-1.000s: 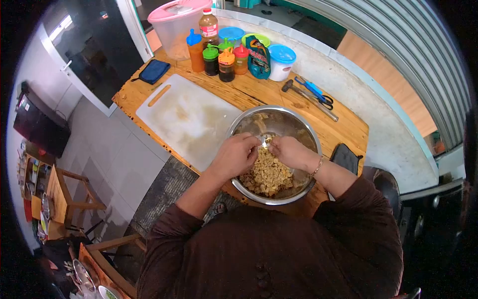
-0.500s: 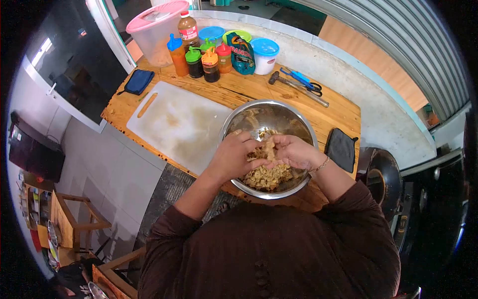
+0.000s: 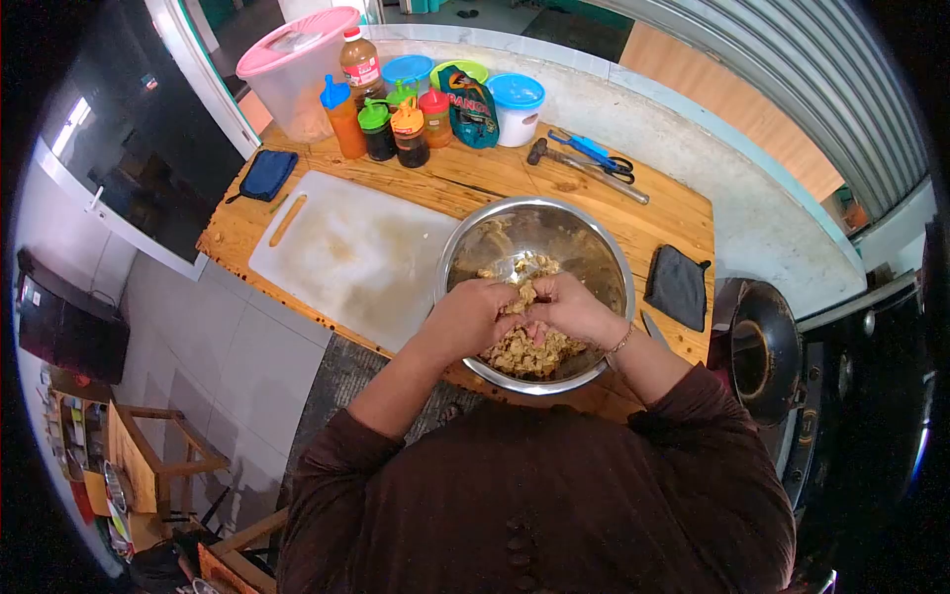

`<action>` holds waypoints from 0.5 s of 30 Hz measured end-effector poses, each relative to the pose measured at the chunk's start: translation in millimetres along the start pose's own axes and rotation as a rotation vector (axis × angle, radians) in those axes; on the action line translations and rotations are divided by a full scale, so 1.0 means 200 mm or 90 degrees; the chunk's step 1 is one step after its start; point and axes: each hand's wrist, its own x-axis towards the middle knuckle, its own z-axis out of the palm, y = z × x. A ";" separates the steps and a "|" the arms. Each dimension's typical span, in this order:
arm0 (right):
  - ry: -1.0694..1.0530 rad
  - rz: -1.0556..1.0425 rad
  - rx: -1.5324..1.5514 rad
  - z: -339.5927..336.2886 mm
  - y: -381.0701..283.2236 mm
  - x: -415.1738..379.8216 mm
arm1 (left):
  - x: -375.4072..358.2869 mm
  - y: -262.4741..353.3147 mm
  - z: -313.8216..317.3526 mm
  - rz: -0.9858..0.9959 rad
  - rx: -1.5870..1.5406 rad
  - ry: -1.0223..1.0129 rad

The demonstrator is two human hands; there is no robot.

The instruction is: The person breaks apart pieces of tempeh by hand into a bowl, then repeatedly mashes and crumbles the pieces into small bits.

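Note:
A steel mixing bowl (image 3: 621,265) holds a crumbly, yellow-brown food mixture (image 3: 529,354), with more of it stuck along the inner wall. Inside the bowl, my left hand (image 3: 473,315) has its fingers curled round one side of a clump of the mixture (image 3: 522,297). From the other side my right hand (image 3: 579,309) grips the same clump with bent fingers. The two hands almost meet above the heap. Some fingertips are hidden by the clump and by the hands themselves.
Left of the bowl lies a stained white cutting board (image 3: 346,247). Sauce bottles (image 3: 376,129) and lidded tubs (image 3: 517,104) stand behind. A hammer (image 3: 584,170), blue-handled scissors (image 3: 594,153), a dark cloth pad (image 3: 678,287) and a partly hidden knife blade (image 3: 654,330) lie near the bowl.
Both hands have stayed in the bowl and rolled inward, fingers now more curled round the clump. The right wrist has shifted slightly down, and the camera view has moved a little.

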 end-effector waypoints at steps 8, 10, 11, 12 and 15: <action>0.053 0.048 -0.028 0.04 -0.01 0.00 | 0.01 0.00 -0.01 -0.017 0.007 -0.024; 0.038 0.054 -0.041 0.03 -0.01 -0.01 | 0.01 0.02 -0.02 -0.031 0.014 -0.027; 0.024 0.054 -0.060 0.02 -0.01 -0.01 | 0.01 0.02 -0.02 -0.038 0.018 -0.028; 0.010 0.054 -0.080 0.01 -0.01 -0.01 | 0.01 0.04 -0.03 -0.041 0.022 -0.024; -0.057 -0.036 -0.087 -0.05 0.04 0.03 | 0.01 0.06 -0.03 -0.055 0.020 -0.013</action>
